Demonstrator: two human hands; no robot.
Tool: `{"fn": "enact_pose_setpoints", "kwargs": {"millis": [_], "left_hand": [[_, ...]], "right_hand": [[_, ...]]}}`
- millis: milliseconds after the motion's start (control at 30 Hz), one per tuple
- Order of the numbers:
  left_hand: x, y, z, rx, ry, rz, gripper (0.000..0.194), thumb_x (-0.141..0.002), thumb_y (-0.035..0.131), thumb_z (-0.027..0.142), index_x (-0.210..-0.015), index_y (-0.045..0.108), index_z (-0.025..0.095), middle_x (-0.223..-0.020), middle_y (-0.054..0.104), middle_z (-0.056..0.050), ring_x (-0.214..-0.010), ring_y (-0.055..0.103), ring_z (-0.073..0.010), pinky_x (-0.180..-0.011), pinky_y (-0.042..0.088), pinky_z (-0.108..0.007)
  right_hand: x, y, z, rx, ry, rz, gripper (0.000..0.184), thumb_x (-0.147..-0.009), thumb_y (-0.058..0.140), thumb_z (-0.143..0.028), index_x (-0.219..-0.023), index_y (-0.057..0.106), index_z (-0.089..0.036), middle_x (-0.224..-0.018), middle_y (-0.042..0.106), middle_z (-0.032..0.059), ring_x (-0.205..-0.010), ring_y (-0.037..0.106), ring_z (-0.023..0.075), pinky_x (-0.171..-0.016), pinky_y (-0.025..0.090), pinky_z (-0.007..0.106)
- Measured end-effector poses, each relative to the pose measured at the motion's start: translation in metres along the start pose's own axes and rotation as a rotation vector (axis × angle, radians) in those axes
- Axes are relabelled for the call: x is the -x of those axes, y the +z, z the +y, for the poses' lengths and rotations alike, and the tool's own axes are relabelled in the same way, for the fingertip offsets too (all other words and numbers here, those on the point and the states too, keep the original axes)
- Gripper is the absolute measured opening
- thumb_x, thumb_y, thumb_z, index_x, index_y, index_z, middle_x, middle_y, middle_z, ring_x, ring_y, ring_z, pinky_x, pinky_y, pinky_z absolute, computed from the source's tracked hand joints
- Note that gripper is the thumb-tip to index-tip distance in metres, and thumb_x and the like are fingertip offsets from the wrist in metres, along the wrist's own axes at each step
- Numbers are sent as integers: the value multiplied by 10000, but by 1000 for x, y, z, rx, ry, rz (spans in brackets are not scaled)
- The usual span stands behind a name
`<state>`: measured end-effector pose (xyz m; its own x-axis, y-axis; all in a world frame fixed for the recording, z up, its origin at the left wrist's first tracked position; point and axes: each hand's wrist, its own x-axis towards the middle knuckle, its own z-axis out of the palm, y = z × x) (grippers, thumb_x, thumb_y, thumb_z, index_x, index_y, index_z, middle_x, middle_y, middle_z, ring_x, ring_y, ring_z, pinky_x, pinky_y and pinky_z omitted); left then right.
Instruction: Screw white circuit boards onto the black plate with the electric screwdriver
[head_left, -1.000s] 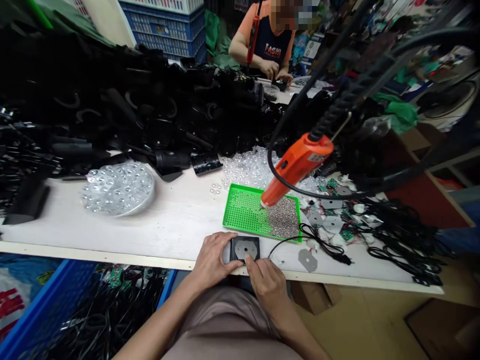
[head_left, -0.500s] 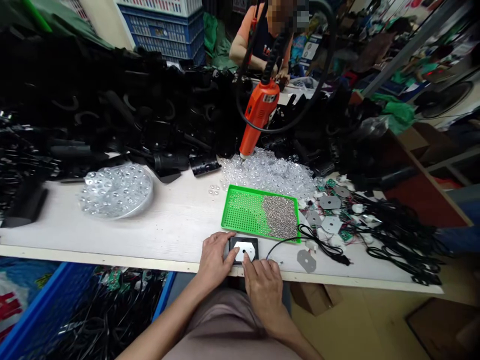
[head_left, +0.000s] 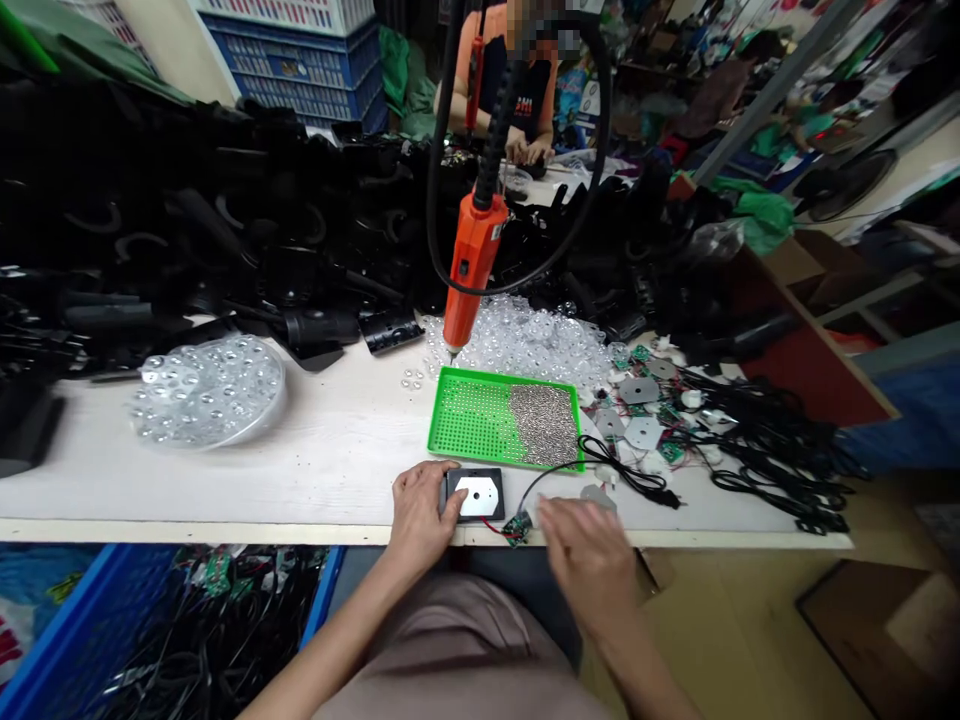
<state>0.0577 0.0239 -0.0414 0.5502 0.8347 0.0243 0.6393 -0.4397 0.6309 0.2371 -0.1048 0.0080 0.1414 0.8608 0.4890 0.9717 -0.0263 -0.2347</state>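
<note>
Right hand [head_left: 589,550] blurred, grip hard to tell, gray plate [head_left: 596,493] partly hidden

Near the front edge of the table [head_left: 337,470], a housing [head_left: 492,474] with a plate [head_left: 486,490] in it; beside its front right corner, a circuit board [head_left: 517,528]. Behind the housing, a tray [head_left: 465,430], screws [head_left: 547,425] in its right part; behind the tray, loose lenses [head_left: 529,340]. Left, a bowl [head_left: 264,416] of lenses; right, loose plates [head_left: 643,433], then cords [head_left: 780,470] near the right end. Below the front edge, left, a crate [head_left: 97,610].
</note>
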Motion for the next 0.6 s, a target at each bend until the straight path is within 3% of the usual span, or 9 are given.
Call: {"fn": "enact_pose_setpoints", "kwargs": {"millis": [100, 167, 300, 367, 467, 600], "left_hand": [[-1, 1, -1, 9, -1, 5, 301, -896, 499, 365, -1158, 552, 227, -1122, 658, -77, -1100, 547, -285, -944, 345, -480], [-1, 2, -2, 14, -3, 8, 306, -896, 494, 375, -1154, 557, 223, -1122, 660, -79, -1104, 547, -289, -949, 342, -484], [-1, 3, -3, 15, 5, 20, 322, -904, 474, 395, -1160, 558, 219, -1126, 660, -84, -1104, 549, -293, -958, 333, -487], [-1, 3, -3, 16, 7, 25, 329, -908, 465, 400, -1168, 554, 218, -1136, 655, -87, -1112, 544, -294, -962, 328, -487], [-1, 3, -2, 21, 0, 18, 324, -906, 470, 398, -1163, 556, 221, -1134, 655, -86, -1108, 544, -292, -961, 332, -484], [0, 3, -1, 14, 8, 30, 317, -908, 475, 386, -1165, 554, 218, -1121, 656, -84, -1092, 551, -286, -951, 342, -477]], "right_hand": [[7, -26, 35, 66, 30, -99, 133, -921, 551, -183, -984, 667, -161, -861, 732, 40, -781, 608, 177, -750, 386, 329], [13, -30, 44, 75, -15, -206, 157, -928, 523, -176, -980, 671, -177, -914, 739, 35, -817, 614, 185, -761, 386, 333], [18, -8, 31, 43, -60, -382, 296, -917, 507, -165, -1199, 588, -202, -1173, 687, 52, -990, 590, 206, -817, 399, 338], [16, 5, 22, 68, -53, -429, 295, -903, 525, -158, -1187, 588, -208, -1112, 697, 56, -948, 587, 204, -791, 403, 338], [10, 10, 16, 217, -50, -421, 225, -873, 550, -125, -1071, 631, -195, -866, 681, 55, -813, 564, 213, -742, 386, 356], [1, 3, 15, 419, -92, -292, 358, -857, 528, -89, -1197, 585, -182, -789, 626, 70, -748, 522, 231, -711, 358, 381]]}}
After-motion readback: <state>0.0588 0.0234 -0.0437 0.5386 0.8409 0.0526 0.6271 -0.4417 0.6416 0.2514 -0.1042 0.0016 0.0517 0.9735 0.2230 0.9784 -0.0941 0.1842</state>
